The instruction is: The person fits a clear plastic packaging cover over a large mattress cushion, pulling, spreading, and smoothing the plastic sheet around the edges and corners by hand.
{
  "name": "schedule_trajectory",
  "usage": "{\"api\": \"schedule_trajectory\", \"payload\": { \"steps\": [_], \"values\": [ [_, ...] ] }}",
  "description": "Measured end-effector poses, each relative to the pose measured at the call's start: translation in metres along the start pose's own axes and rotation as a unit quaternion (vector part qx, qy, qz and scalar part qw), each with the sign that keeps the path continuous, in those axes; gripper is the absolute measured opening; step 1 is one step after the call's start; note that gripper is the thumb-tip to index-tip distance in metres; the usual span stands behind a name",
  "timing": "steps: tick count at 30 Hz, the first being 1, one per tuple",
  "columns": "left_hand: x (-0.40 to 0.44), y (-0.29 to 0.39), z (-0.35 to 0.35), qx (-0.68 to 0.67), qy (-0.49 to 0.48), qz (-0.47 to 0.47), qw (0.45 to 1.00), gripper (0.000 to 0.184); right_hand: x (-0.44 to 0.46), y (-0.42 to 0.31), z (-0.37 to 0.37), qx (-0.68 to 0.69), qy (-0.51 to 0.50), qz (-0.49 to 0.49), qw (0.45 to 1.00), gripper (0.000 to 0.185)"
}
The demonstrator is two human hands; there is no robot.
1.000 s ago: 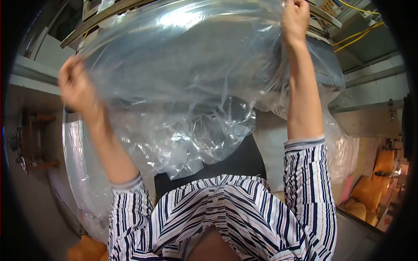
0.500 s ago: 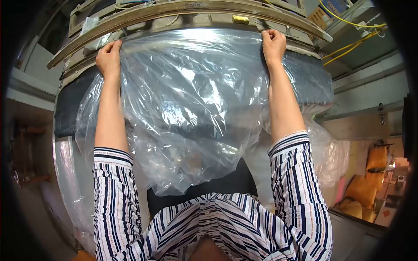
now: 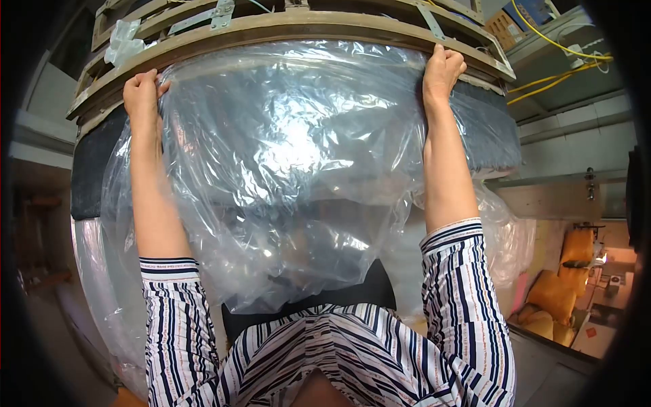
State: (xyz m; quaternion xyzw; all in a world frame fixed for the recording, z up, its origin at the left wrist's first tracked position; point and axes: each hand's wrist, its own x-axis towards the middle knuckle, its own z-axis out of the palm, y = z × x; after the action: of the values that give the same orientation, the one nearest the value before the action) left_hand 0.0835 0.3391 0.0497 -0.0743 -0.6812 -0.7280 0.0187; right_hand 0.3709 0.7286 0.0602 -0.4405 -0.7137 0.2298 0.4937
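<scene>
A large clear plastic sheet (image 3: pixel 291 136) is spread over a dark padded surface (image 3: pixel 488 129) and hangs down in wrinkles toward my body. My left hand (image 3: pixel 144 95) is closed on the sheet's upper left edge, just below a wooden frame bar (image 3: pixel 291 28). At the upper right edge, my right hand (image 3: pixel 442 71) pinches the sheet close under the same bar. The sheet is stretched between both hands, with bright reflections across its middle.
Metal brackets (image 3: pixel 222 13) sit on the wooden frame, and a crumpled plastic piece (image 3: pixel 123 42) lies at its left. Yellow cables (image 3: pixel 556 47) hang at the upper right. Orange bundles (image 3: pixel 557 295) are at the lower right. More clear plastic (image 3: pixel 505 237) hangs beyond my right arm.
The lifted, billowing sheet has come down flat against the dark surface. Since half a second ago, my left hand has moved left and my right hand slightly right, and the sheet is spread wider.
</scene>
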Motion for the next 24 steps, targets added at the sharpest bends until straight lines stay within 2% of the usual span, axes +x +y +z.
{"api": "schedule_trajectory", "payload": {
  "steps": [2,3,4,6,7,10,11,12,14,17,20,21,24],
  "values": [
    [0.002,-0.001,0.001,0.018,0.004,0.004,1.000,0.013,0.003,0.001,-0.001,0.003,0.006,0.007,1.000,0.037],
    [0.012,-0.012,-0.004,0.023,-0.004,0.001,1.000,0.020,0.003,0.004,0.001,-0.003,0.015,-0.006,1.000,0.041],
    [0.008,-0.005,0.001,0.129,-0.004,0.050,0.990,0.023,0.002,-0.001,-0.001,0.002,0.013,0.003,1.000,0.041],
    [-0.006,0.010,0.005,0.336,0.003,0.151,0.930,0.029,0.001,0.003,0.002,0.021,0.040,-0.033,0.998,0.040],
    [-0.007,0.005,0.004,0.371,-0.038,0.196,0.907,0.037,-0.002,-0.002,0.000,0.029,0.069,-0.061,0.995,0.032],
    [-0.026,0.031,-0.007,0.260,-0.077,0.213,0.939,0.031,-0.024,-0.031,-0.023,0.123,0.050,-0.141,0.981,0.027],
    [-0.041,0.050,-0.011,0.197,-0.071,0.207,0.956,0.027,-0.032,-0.029,-0.029,0.133,0.018,-0.124,0.983,0.025],
    [-0.057,0.069,-0.020,0.134,-0.065,0.196,0.969,0.023,-0.045,-0.025,-0.032,0.221,-0.042,-0.012,0.974,0.024],
    [-0.076,0.086,-0.043,0.115,-0.055,0.143,0.981,0.017,-0.077,-0.046,-0.054,0.328,-0.144,0.180,0.916,0.022],
    [-0.105,0.102,-0.087,0.095,-0.038,0.068,0.993,0.022,-0.094,-0.044,-0.060,0.317,-0.207,0.163,0.911,0.032],
    [-0.140,0.110,-0.117,0.018,-0.036,0.034,0.999,0.017,-0.095,-0.054,-0.075,0.247,-0.388,0.142,0.876,0.043],
    [-0.148,0.110,-0.130,0.024,-0.041,0.023,0.999,0.015,-0.098,-0.055,-0.076,0.217,-0.394,0.097,0.888,0.036],
    [-0.165,0.103,-0.161,0.027,-0.040,-0.026,0.998,0.010,-0.105,-0.058,-0.077,0.234,-0.422,0.031,0.875,0.024]
  ]
}}
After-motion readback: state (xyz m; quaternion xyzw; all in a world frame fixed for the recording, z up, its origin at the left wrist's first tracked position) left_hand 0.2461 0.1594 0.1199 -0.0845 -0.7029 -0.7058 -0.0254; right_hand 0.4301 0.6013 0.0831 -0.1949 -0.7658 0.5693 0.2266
